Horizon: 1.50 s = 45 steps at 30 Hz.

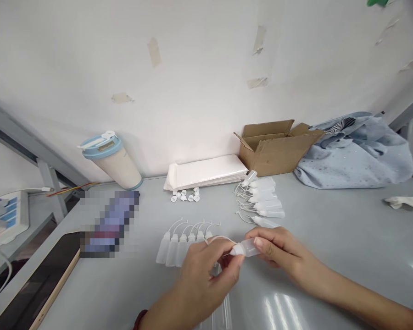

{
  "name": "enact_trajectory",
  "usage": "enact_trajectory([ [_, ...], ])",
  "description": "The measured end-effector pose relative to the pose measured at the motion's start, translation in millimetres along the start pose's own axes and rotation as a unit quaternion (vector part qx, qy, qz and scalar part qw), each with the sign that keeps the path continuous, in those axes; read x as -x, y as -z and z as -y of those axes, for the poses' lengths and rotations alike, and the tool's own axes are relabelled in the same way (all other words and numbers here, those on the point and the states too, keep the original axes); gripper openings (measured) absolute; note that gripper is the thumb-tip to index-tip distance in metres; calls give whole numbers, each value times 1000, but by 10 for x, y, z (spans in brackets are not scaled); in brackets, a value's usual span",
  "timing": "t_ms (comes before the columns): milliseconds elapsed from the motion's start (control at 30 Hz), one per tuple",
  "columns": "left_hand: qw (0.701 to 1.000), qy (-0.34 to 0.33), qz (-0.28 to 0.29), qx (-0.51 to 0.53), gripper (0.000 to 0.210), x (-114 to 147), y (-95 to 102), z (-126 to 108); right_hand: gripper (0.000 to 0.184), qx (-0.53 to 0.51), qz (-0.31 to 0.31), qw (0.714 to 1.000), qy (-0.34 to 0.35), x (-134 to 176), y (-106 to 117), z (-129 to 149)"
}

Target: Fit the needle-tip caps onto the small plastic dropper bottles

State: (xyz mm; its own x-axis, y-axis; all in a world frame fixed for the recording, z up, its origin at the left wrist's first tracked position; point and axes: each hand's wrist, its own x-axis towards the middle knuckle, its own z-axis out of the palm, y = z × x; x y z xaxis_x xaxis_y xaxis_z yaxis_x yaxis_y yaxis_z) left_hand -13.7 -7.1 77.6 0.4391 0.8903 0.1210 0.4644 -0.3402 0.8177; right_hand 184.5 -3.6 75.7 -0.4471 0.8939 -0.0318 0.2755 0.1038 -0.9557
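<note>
A small translucent squeeze bottle (pixel 249 248) lies sideways between my two hands, its white tip pointing left. My right hand (pixel 278 250) pinches the bottle's body between thumb and fingers. The thumb and fingers of my left hand (pixel 209 270) close around the white cap (pixel 238 250) at the other end. A thin white strap (pixel 223 237) arches from the cap over the left fingers. Behind my left hand, several similar bottles (pixel 172 250) lie in a row, partly covered by it. More strapped bottles (pixel 266 197) are piled beyond my right hand.
Several loose white caps (pixel 191 198) lie before a white padded stack (pixel 209 172). An open cardboard box (pixel 275 153) and a blue cloth bag (pixel 354 160) stand by the wall. At left are a tumbler (pixel 115 165), a phone (pixel 37 279) and a power strip (pixel 12 215). Clear plastic (pixel 222 314) lies near my left wrist.
</note>
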Motion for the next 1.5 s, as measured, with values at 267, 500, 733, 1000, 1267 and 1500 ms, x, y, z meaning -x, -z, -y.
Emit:
enact_trajectory([
  [267,991,66,42,106,20,-17,63,24,24,107,-44,990,82,35,-32,9],
  [500,964,138,123,192,40,-28,95,-2,20,234,-79,932,267,40,-15,-79],
  [733,988,82,68,114,38,4,25,-7,19,149,-40,972,180,59,-26,11],
  [1000,987,-119,-5,-108,20,60,-76,131,41,-72,9,996,-56,-5,-35,-48],
  [1267,988,4,-53,-147,28,-177,356,260,39,30,-106,993,-39,-58,112,24],
  [1500,934,33,-163,-316,37,-313,858,867,36,212,-276,935,74,-169,494,-133],
])
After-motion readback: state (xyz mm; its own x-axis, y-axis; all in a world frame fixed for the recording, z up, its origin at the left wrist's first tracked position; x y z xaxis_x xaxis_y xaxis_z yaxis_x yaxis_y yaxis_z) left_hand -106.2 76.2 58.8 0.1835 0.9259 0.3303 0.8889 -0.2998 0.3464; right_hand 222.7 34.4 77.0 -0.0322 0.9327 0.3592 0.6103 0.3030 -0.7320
